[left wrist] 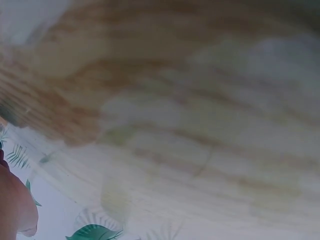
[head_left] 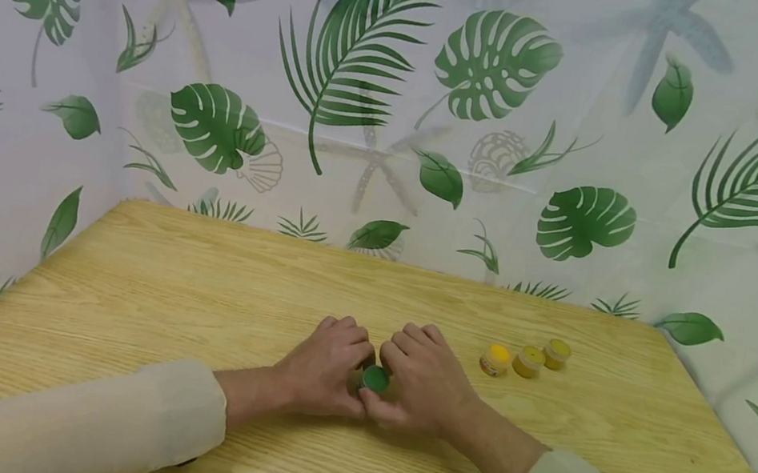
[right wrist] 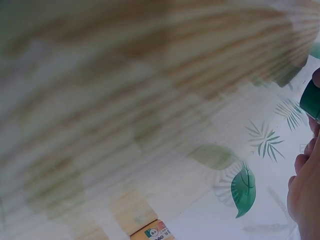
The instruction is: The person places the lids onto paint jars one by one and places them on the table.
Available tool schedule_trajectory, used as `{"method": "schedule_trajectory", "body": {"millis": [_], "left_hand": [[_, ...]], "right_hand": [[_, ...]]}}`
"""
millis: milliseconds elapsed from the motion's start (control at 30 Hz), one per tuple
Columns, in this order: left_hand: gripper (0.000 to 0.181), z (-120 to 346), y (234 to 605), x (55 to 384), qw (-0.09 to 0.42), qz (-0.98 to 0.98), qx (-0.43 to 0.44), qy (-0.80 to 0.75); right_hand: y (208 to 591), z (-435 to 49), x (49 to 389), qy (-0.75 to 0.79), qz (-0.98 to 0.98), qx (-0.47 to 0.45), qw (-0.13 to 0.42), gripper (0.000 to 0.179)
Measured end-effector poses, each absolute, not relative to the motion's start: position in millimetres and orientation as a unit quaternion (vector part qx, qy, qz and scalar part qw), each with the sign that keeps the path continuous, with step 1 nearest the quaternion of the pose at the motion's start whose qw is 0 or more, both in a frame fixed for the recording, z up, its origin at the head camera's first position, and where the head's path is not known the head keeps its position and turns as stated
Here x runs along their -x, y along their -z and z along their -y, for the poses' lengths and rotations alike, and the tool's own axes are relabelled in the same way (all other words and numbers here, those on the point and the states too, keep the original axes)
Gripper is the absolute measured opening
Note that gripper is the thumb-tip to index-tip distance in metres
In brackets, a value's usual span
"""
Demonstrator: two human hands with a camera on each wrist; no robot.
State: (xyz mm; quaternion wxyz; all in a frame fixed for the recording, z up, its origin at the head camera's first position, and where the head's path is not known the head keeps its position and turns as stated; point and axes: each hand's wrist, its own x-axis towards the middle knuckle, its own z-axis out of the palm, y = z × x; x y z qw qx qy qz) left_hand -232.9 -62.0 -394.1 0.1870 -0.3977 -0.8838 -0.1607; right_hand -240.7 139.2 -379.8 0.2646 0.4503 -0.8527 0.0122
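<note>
Close together above the table, both hands hold a small round jar with a green top (head_left: 375,379). My left hand (head_left: 331,367) grips it from the left, fingers curled and thumb at the near side. From the right, my right hand (head_left: 427,381) has its thumb against the jar's near side and its fingers bent around the far side. Much of the jar's body is hidden by the hands. In the right wrist view the jar's green part (right wrist: 311,100) shows at the right edge by the fingers. Only part of the left hand (left wrist: 17,205) appears in the left wrist view.
Right of the hands, three small jars stand in a slanting row: one with a bright yellow top (head_left: 496,358), a darker yellow one (head_left: 529,361) and another similar one (head_left: 557,354). The wood-grain table (head_left: 199,276) meets leaf-patterned sheets (head_left: 355,201) at the back and sides.
</note>
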Motion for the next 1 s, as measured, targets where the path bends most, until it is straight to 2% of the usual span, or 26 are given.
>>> {"method": "schedule_trajectory", "body": {"millis": [133, 333, 700, 1000], "left_hand": [[0.034, 61.1, 393.9, 232.7, 0.180, 0.886, 0.400, 0.152], [0.038, 59.5, 392.2, 231.0, 0.159, 0.892, 0.397, 0.149], [0.037, 61.6, 389.9, 232.8, 0.136, 0.901, 0.377, 0.170], [0.032, 62.0, 392.3, 233.1, 0.152, 0.896, 0.379, 0.175]], "right_hand": [[379.8, -139.2, 240.6, -0.010, 0.855, -0.448, 0.260, 0.038], [379.0, -139.3, 238.9, -0.015, 0.872, -0.432, 0.232, 0.052], [377.2, -141.8, 239.0, -0.055, 0.867, -0.449, 0.206, 0.032], [378.5, -142.1, 239.8, -0.044, 0.856, -0.463, 0.225, 0.029]]}}
